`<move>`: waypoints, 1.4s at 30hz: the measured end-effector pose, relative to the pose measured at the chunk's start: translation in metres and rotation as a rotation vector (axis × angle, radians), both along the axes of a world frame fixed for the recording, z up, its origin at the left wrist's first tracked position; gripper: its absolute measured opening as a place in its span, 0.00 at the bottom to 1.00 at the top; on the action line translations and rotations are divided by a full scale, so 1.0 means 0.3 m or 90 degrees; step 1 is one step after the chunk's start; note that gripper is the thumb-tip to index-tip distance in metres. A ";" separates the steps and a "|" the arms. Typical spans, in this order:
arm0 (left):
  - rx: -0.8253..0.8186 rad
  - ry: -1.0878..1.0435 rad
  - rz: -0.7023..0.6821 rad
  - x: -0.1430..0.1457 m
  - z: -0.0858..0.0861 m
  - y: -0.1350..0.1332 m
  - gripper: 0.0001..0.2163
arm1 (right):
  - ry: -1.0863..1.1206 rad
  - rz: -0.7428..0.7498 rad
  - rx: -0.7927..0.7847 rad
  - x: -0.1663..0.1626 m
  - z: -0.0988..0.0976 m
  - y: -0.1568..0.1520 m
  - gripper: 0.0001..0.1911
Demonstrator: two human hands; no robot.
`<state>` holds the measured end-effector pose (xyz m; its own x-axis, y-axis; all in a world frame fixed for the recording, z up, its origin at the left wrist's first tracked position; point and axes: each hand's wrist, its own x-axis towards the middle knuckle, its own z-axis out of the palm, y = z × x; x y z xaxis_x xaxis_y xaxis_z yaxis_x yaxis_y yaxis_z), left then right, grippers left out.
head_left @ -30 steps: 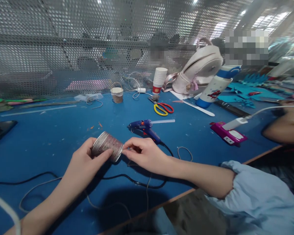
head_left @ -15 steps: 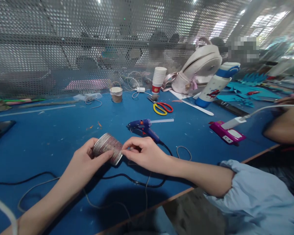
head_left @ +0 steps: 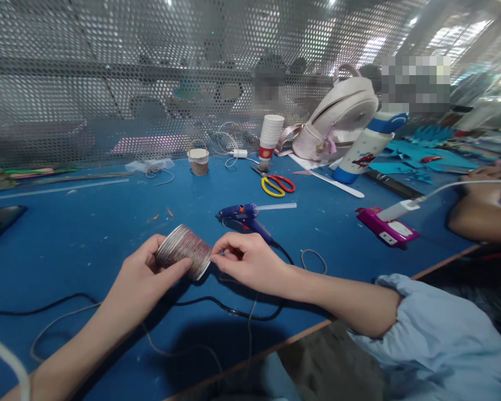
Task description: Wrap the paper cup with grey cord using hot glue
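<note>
My left hand (head_left: pixel 144 273) is closed around a paper cup (head_left: pixel 187 250) wound with greyish-red cord, tilted on its side above the table. Its thumb presses on the wrapped side. At the cup's right end, my right hand (head_left: pixel 244 259) pinches with thumb and forefinger, close against the rim. What lies between those fingertips is too small to see clearly, though a thin grey cord (head_left: pixel 250 334) hangs below this hand. Just beyond the right hand lies a blue glue gun (head_left: pixel 240 213) with a clear glue stick in its back.
Scissors (head_left: pixel 278 185), a small cord-handled bucket (head_left: pixel 199 161) and a cup stack (head_left: pixel 271 136) stand farther back. A bottle (head_left: pixel 365 147), backpack (head_left: pixel 338 117) and pink power strip (head_left: pixel 388 227) are at right, near another person's arm (head_left: pixel 482 214). A black cable (head_left: pixel 217 302) crosses the front.
The wrapped cup has turned slightly in my left hand. My right hand has shifted a little to the right, still pinching at the rim.
</note>
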<state>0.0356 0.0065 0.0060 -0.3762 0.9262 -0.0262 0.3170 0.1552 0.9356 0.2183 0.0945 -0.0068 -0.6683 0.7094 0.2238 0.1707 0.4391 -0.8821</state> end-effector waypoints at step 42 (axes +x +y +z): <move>0.001 0.066 -0.053 -0.023 -0.016 0.000 0.10 | -0.009 0.002 0.023 0.011 -0.007 0.019 0.04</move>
<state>0.0288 0.0064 0.0011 -0.2981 0.9545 0.0101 0.4240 0.1229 0.8973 0.2215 0.1002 -0.0090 -0.6738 0.6991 0.2392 0.1818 0.4706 -0.8634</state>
